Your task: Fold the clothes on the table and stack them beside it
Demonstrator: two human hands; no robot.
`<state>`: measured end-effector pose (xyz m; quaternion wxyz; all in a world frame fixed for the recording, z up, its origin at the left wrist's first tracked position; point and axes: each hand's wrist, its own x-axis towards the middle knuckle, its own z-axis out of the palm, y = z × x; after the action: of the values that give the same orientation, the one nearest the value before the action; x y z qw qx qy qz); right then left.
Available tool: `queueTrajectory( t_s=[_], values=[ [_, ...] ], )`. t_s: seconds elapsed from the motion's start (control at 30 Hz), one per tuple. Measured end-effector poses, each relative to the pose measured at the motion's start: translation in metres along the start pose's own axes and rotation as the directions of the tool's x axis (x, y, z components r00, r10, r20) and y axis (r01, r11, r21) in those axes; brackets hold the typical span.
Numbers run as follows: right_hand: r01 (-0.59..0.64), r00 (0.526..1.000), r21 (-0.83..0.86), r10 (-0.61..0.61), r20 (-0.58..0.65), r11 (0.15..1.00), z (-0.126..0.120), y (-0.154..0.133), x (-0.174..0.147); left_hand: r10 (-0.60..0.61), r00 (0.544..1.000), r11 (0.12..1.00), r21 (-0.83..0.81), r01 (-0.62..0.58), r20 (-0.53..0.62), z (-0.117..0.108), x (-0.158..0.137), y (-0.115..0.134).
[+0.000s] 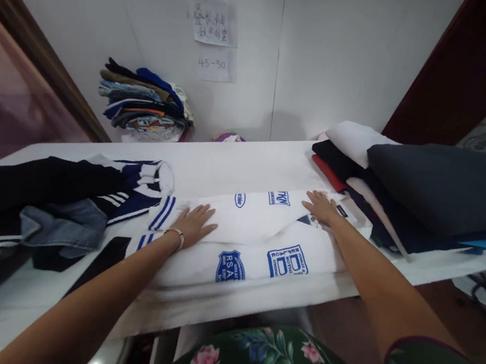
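A white shirt (258,230) with blue printed badges lies folded lengthwise on the white table, its collar end to the right. Blue stripes band its left end. Resting flat on that striped end is my left hand (193,226), fingers spread, with a bracelet at the wrist. My right hand (321,208) lies on the shirt near the collar, its fingers also stretched out. Neither hand grips the fabric.
Dark clothes with white stripes (41,188) and a denim piece (66,222) lie loose at the left. A stack of folded garments (442,193) sits at the right. Behind the table stands another clothes pile (145,100). Paper notes (216,23) hang on the wall.
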<state>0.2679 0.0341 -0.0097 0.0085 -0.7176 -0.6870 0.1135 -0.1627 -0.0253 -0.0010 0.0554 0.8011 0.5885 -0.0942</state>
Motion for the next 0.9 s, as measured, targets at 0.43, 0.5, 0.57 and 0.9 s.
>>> queueTrajectory(
  t_s=[0.43,0.5,0.57,0.9],
  values=[
    [0.408,0.912,0.065,-0.402,-0.084,0.911,0.03,-0.104,-0.09,-0.002,1.0,1.0,0.028,0.002,-0.015,0.003,0.004,-0.004],
    [0.393,0.918,0.074,-0.387,-0.084,0.916,0.031,-0.101,-0.09,-0.003,1.0,1.0,0.026,0.003,-0.01,0.003,0.004,-0.003],
    [0.387,0.922,0.085,-0.384,-0.053,0.918,0.024,-0.101,-0.089,-0.004,1.0,1.0,0.023,0.004,-0.011,0.003,0.005,-0.003],
    [0.392,0.913,-0.019,-0.392,-0.111,0.92,0.034,-0.096,-0.09,0.013,0.998,0.996,-0.086,-0.019,-0.069,0.0,-0.007,0.01]
  ],
)
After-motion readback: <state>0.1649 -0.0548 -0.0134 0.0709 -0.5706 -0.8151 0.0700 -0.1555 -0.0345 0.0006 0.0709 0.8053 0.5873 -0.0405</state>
